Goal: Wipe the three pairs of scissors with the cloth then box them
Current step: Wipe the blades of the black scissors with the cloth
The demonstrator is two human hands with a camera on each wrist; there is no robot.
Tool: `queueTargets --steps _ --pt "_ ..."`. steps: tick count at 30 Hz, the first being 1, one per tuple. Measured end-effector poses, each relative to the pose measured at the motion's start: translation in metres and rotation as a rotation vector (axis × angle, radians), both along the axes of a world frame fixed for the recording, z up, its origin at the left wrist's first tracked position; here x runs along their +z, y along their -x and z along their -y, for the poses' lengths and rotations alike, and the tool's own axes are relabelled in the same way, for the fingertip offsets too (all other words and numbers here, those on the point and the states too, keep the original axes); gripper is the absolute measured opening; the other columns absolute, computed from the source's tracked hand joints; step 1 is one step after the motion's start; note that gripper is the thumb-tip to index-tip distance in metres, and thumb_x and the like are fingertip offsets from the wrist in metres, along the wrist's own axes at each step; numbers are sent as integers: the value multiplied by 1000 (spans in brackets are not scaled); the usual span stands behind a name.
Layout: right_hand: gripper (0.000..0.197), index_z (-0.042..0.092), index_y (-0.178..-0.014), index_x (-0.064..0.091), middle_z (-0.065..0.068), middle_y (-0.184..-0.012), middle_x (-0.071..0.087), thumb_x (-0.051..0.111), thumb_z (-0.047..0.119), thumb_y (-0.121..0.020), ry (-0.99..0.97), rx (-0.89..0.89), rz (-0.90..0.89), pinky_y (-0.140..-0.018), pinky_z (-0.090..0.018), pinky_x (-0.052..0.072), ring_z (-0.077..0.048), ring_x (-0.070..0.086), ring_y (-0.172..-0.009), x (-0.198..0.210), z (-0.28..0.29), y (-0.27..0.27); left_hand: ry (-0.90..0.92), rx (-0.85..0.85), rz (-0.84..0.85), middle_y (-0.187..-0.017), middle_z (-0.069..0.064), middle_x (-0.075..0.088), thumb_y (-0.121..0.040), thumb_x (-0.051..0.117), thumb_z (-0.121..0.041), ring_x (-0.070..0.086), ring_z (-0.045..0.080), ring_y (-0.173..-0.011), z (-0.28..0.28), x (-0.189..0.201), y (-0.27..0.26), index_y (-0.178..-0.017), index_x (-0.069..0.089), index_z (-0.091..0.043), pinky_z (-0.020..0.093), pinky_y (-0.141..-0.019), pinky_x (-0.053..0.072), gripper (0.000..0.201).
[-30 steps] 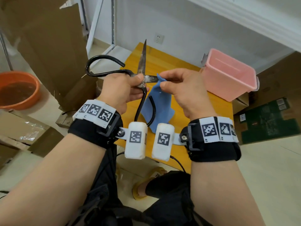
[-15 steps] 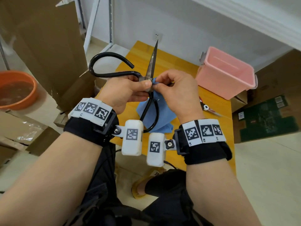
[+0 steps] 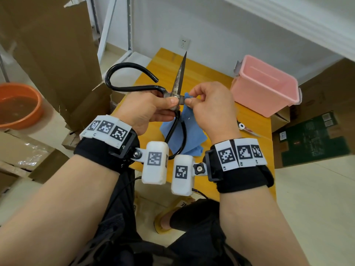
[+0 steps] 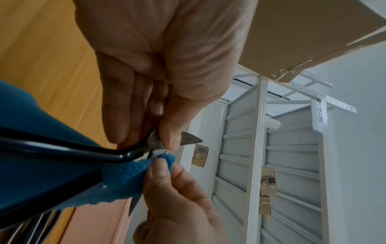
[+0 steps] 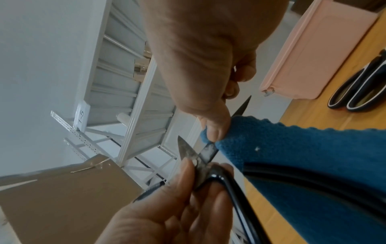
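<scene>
Big black-handled scissors [image 3: 178, 81] are held spread wide above the yellow table [image 3: 211, 81]. My left hand [image 3: 151, 108] grips them at the pivot, thumb on the rivet; one blade points up and away. My right hand [image 3: 209, 106] pinches the blue cloth [image 3: 184, 131] around the base of the other blade, right beside the pivot. In the right wrist view the cloth [image 5: 292, 148] wraps the blade [image 5: 206, 151] under the thumb. The cloth [image 4: 125, 178] hangs down behind the lower handle loop. Another pair of scissors [image 3: 246, 128] lies on the table right of my right wrist.
An open pink plastic box [image 3: 267, 87] stands on the table's far right. Black-handled scissors [image 5: 359, 89] lie next to it in the right wrist view. Cardboard boxes [image 3: 57, 54] and an orange basin [image 3: 17, 106] stand on the left; white shelving [image 4: 261, 148] is behind.
My right hand slid the cloth in along the blade from near its tip to the pivot. The scissors tilted slightly, the upright blade now leaning right.
</scene>
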State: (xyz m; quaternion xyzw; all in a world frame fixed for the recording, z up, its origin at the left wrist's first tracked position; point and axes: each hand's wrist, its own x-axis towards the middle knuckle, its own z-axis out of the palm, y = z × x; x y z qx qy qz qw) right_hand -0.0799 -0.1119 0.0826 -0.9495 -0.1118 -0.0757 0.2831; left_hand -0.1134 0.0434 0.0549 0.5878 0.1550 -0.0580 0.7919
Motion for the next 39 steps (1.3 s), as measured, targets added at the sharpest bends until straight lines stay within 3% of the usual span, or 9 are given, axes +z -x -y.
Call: queueTargets --steps 3,11,16,22,27,31,36,39 --pt "17 34 -80 58 18 -71 42 73 31 -89 44 57 -17 -59 -28 30 -8 47 -76 4 -4 4 12 11 -5 -97 19 71 -85 72 -8 71 22 -68 0 0 1 -120 59 11 26 -59 57 41" --pt "13 32 -80 63 16 -71 45 74 31 -87 -6 -4 -36 -67 -35 43 -13 51 -78 2 7 -2 16 4 -2 -100 23 70 -86 71 -7 72 21 -68 2 2 1 -115 62 10 25 -59 58 35" --pt "16 34 -82 58 16 -71 42 73 31 -88 46 98 -26 -65 -31 34 -11 48 -76 0 -3 3 7 -7 -11 -98 21 70 -84 73 -8 71 23 -71 2 0 1 -113 63 8 26 -61 58 34" --pt "13 32 -80 62 15 -69 48 73 32 -88 51 -1 -71 -63 -32 39 -14 53 -76 -7 5 1 -8 -19 -43 -90 17 71 -85 72 -8 71 21 -66 2 -3 3 -102 66 2 24 -58 57 21" --pt "7 30 -86 66 10 -80 58 72 31 -89 51 -47 -92 -70 -35 46 -19 61 -86 -8 12 -1 5 -4 -47 -88 18 72 -86 71 -7 73 20 -65 0 -6 5 -115 61 11 24 -57 57 35" --pt "12 32 -83 62 15 -70 47 72 30 -89 46 24 -82 -65 -31 36 -12 51 -78 -4 4 2 16 6 -39 -90 18 70 -86 71 -7 72 20 -65 -2 -3 1 -116 60 10 23 -56 56 36" --pt "10 32 -85 64 15 -73 49 73 29 -87 5 97 -77 -68 -33 41 -11 51 -78 -7 -4 3 37 1 -46 -88 17 71 -85 72 -8 70 28 -76 -1 -4 3 -108 64 7 25 -59 57 28" --pt "10 31 -83 65 16 -65 44 75 31 -86 -16 60 -107 -62 -30 34 -6 43 -64 -10 0 1 33 3 -58 -88 18 71 -84 73 -8 71 28 -75 1 -6 3 -105 65 6 26 -58 58 27"
